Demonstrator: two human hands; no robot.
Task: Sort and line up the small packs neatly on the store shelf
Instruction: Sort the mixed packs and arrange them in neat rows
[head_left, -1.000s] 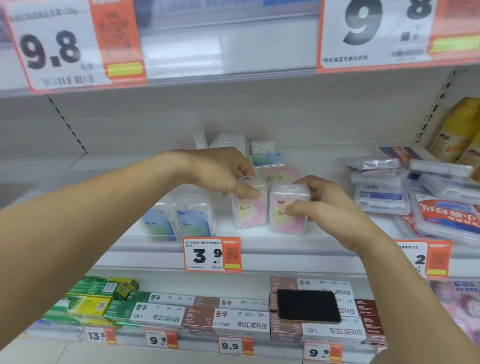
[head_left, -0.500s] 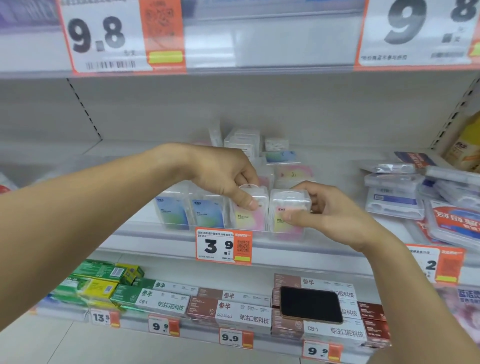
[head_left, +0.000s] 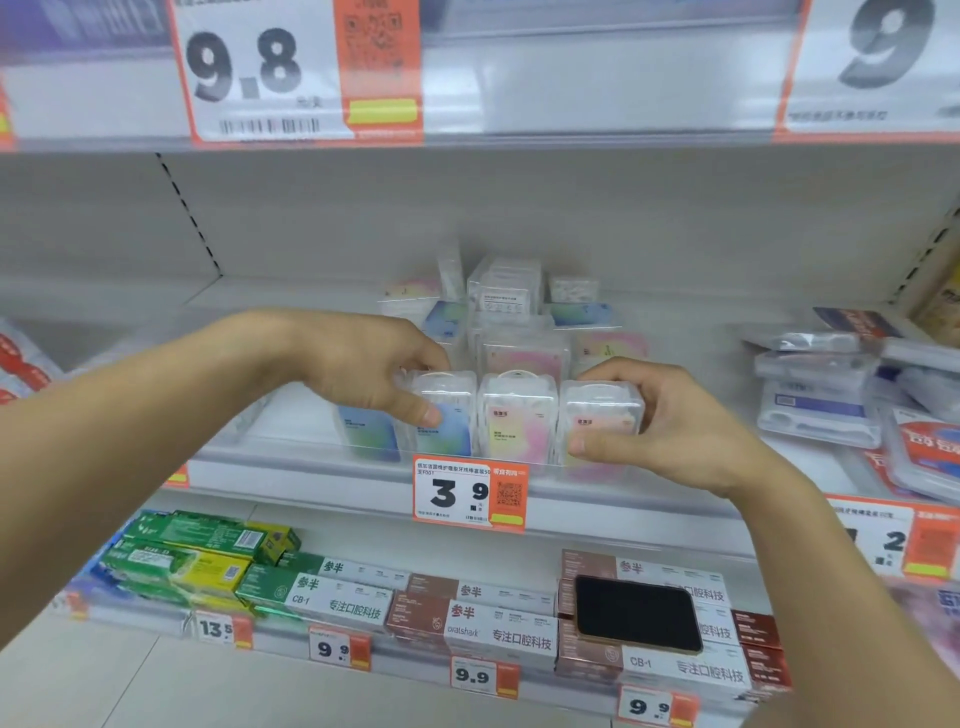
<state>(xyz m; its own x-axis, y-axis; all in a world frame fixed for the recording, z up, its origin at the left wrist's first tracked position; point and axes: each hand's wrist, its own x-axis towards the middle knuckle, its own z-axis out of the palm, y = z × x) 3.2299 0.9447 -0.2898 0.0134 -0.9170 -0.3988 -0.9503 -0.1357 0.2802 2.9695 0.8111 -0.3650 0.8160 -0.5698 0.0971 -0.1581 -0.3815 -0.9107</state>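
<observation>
**Front row of clear packs at the shelf edge**

Four clear plastic packs stand upright side by side behind the shelf (head_left: 291, 457) lip, above the 3.9 price tag (head_left: 470, 493). Your left hand (head_left: 358, 366) closes thumb and fingers on the blue-label pack (head_left: 447, 415). Your right hand (head_left: 670, 421) wraps fingers over the top of the rightmost pink-label pack (head_left: 602, 415), thumb on its front. Between them stands a pink-and-yellow pack (head_left: 517, 421), untouched. More packs (head_left: 506, 291) lie jumbled behind. A dark phone (head_left: 636, 613) rests on the boxes one shelf below.

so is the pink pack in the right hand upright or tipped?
Upright: the pink pack stands top up in the front row, gripped by the right hand.
</observation>
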